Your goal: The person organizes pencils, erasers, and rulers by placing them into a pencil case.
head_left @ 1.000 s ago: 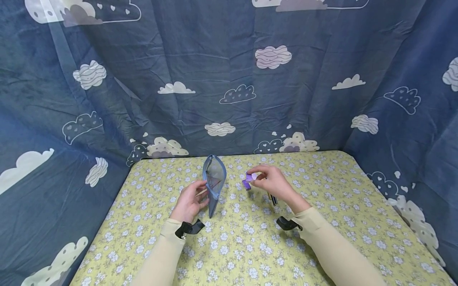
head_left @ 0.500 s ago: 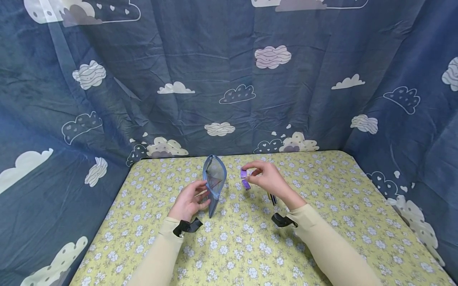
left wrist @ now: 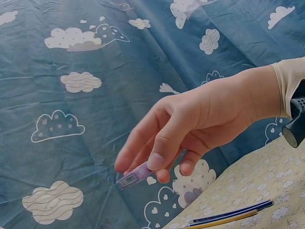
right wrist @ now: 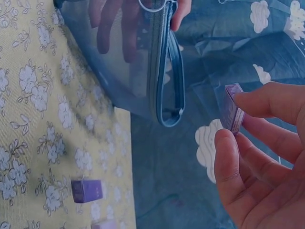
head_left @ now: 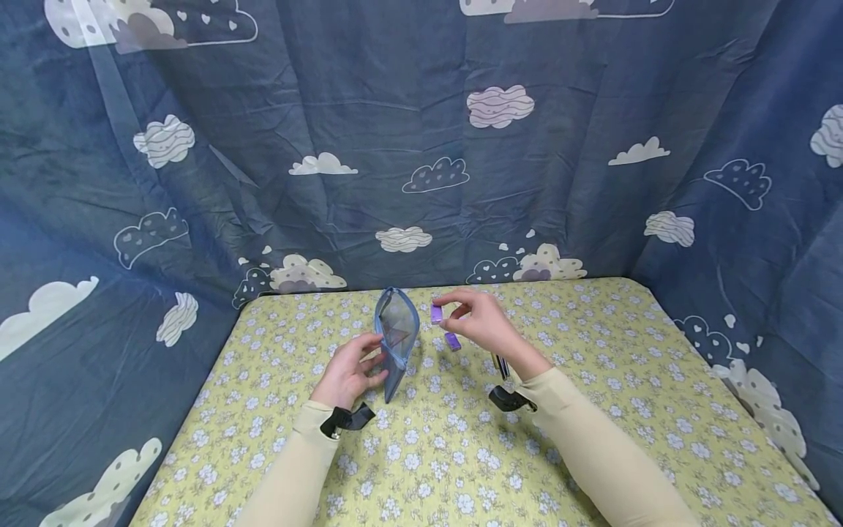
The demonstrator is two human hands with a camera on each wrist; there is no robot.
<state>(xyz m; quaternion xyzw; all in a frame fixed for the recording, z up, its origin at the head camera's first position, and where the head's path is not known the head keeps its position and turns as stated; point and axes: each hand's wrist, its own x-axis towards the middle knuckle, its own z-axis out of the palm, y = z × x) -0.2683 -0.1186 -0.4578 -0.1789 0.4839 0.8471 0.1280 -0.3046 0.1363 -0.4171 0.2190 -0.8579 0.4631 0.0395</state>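
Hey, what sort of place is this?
Probably a makeshift recording booth: cloud-print curtains hang behind and beside a yellow floral-covered table, and black wrist-worn devices are in view.

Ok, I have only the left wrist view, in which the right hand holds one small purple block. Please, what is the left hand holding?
Observer: In the head view, the left hand holds a translucent blue pouch.
Operator: Thank you. Is this pouch opened or closed? I cannot see it.
Observer: Opened: the right wrist view shows the two sides of its zip standing apart.
Operator: And is there some other purple block, which my view does not show?
Observer: Yes, at least one other purple block lies on the flowered cloth, in the right wrist view.
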